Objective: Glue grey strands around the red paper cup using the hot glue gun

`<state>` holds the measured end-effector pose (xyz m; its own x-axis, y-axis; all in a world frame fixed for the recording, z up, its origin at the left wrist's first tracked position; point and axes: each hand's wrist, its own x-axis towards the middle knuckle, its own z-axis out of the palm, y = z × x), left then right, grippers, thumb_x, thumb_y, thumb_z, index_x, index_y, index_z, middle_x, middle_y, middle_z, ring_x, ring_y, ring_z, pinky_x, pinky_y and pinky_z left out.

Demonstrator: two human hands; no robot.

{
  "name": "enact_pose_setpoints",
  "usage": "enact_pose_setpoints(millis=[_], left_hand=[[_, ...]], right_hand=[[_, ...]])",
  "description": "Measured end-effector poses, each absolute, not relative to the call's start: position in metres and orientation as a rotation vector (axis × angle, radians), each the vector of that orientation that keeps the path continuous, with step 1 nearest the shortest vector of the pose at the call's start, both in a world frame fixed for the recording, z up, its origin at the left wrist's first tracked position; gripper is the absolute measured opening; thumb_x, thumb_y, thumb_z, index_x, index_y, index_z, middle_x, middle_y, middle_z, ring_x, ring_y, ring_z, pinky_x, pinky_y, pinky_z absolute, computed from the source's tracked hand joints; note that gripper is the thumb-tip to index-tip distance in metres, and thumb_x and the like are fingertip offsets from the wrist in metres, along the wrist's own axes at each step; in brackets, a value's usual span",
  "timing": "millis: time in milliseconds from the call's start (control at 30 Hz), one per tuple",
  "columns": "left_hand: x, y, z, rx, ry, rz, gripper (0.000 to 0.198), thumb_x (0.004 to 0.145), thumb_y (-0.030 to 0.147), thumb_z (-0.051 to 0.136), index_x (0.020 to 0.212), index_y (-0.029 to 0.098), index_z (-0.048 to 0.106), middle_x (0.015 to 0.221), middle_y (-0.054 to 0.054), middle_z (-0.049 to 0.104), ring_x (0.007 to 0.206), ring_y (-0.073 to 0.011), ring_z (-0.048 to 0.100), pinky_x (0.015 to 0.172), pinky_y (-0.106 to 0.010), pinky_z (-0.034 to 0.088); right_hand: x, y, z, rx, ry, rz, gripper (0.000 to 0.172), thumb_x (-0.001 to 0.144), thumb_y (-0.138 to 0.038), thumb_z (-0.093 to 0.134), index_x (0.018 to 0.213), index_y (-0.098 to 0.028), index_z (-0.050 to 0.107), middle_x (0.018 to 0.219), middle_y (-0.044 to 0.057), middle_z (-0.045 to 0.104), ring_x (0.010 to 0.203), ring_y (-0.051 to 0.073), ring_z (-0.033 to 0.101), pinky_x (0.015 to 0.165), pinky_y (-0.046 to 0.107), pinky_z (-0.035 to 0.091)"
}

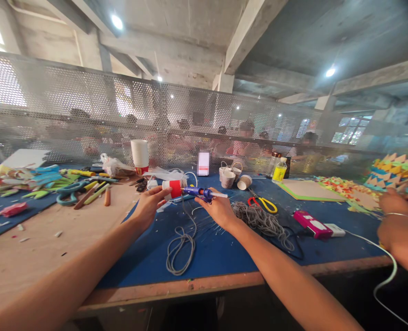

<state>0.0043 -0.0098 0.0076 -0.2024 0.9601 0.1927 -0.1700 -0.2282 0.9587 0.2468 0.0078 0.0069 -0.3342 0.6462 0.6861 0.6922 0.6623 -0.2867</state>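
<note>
My left hand (151,202) is closed around a red and white paper cup (174,188), which lies on its side in the grip. In my right hand (217,208) is a blue hot glue gun (198,191), its nozzle pointing left at the cup's base. A pale glue stick (221,195) sticks out of the gun's rear. Grey cord (182,253) hangs below the cup and loops on the blue table surface. A larger heap of grey cord (259,220) lies right of my right hand.
A stack of paper cups (140,156), a phone (203,163), cord-wrapped cups (227,178) and a yellow-labelled bottle (279,170) stand at the back. Yellow-handled scissors (267,205) and a magenta box (312,224) lie right. Scissors and markers lie left. Another person's hands (397,207) hold paper craft at far right.
</note>
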Motion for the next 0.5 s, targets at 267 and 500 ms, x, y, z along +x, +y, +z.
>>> enact_pose_setpoints(millis=[267, 500], left_hand=[[0.0061, -0.0123, 0.0102, 1.106, 1.076, 1.602, 0.031, 0.064, 0.044, 0.085, 0.086, 0.022, 0.078, 0.090, -0.005, 0.077, 0.090, -0.0244, 0.067, 0.083, -0.035, 0.049], [0.0036, -0.0102, 0.0078, 1.093, 1.066, 1.590, 0.031, 0.065, 0.043, 0.086, 0.086, 0.022, 0.078, 0.092, -0.005, 0.076, 0.090, -0.0228, 0.066, 0.085, -0.034, 0.048]], right_hand=[[0.2471, 0.0079, 0.0072, -1.039, -2.071, -0.072, 0.032, 0.094, -0.051, 0.061, 0.100, -0.021, 0.068, 0.097, 0.005, 0.072, 0.084, 0.020, 0.069, 0.074, 0.027, 0.049], [0.2474, 0.0095, 0.0055, -1.025, -2.076, -0.093, 0.031, 0.095, -0.051, 0.061, 0.099, -0.020, 0.068, 0.098, 0.006, 0.071, 0.089, 0.020, 0.069, 0.077, 0.027, 0.049]])
